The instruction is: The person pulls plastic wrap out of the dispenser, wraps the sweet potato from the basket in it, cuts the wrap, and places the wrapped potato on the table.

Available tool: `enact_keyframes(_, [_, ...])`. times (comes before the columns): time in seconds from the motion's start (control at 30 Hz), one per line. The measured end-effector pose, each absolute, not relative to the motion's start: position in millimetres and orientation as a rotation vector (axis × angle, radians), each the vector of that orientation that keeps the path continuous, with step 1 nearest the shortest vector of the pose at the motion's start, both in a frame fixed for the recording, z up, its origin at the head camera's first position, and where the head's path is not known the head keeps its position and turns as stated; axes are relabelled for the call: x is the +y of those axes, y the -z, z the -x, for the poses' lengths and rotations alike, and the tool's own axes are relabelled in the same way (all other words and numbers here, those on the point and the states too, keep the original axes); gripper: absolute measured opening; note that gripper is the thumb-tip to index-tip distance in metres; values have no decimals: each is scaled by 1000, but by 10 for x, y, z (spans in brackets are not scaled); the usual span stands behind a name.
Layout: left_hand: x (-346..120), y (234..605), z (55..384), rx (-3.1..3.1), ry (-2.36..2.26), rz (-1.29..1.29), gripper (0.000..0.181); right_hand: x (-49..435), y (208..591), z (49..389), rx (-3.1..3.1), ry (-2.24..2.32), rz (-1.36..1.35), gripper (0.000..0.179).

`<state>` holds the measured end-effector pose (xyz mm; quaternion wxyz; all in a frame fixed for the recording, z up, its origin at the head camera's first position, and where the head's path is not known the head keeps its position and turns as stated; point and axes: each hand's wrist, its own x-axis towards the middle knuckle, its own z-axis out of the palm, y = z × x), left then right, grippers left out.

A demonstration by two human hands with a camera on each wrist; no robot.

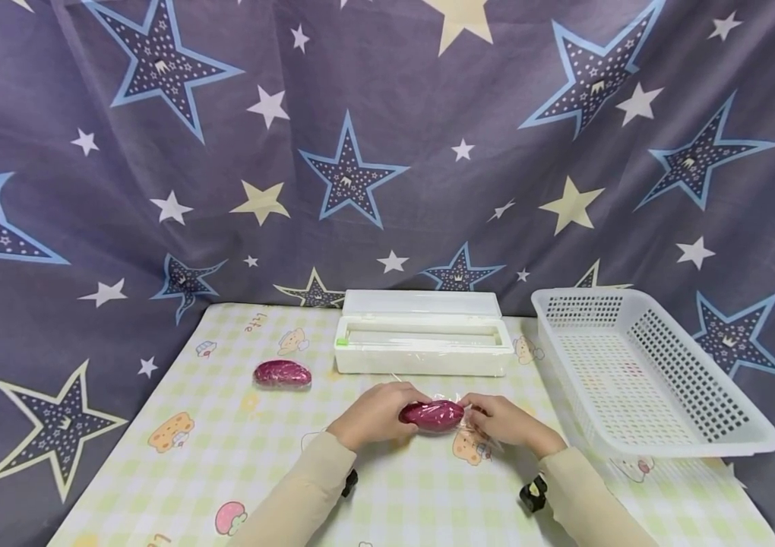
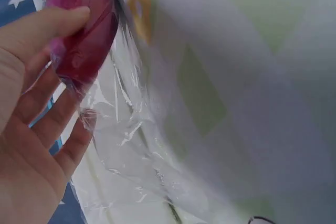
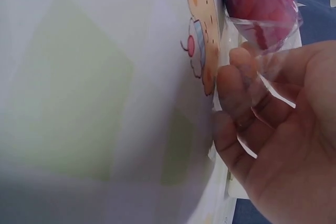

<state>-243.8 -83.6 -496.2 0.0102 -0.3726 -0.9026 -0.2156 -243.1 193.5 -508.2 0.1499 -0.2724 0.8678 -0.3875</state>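
A purple sweet potato (image 1: 434,415) wrapped in clear cling film lies between both hands, just over the table. My left hand (image 1: 382,414) grips its left end, the thumb on top in the left wrist view. Loose cling film (image 2: 123,135) hangs from that end past the fingers. At the other end my right hand (image 1: 504,419) pinches the gathered film, some of which covers its fingertips in the right wrist view. A second purple sweet potato (image 1: 283,374), shiny with film, rests on the table to the left.
An opened white cling film box (image 1: 422,358) with its lid up stands behind the hands, a roll inside. To the right is a white perforated plastic basket (image 1: 586,414). A checked cloth (image 1: 203,486) covers the table, and a starry curtain (image 1: 387,91) hangs behind.
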Motion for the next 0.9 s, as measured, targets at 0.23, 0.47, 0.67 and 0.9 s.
enact_keyframes(0.23, [-871, 4994, 2488, -2900, 829, 1199, 49, 1997, 5050, 2451, 2539, 1119, 796, 25])
enact_keyframes(0.47, [-873, 5002, 2523, -2923, 830, 1234, 51, 2076, 4998, 2484, 2606, 1105, 777, 24])
enact_keyframes(0.67, [-863, 4983, 2543, -2933, 859, 1280, 51, 1975, 4910, 2441, 2907, 1093, 858, 22])
enact_keyframes(0.9, [-887, 5049, 2608, -2928, 951, 1313, 48, 1667, 4786, 2221, 2862, 976, 1104, 24])
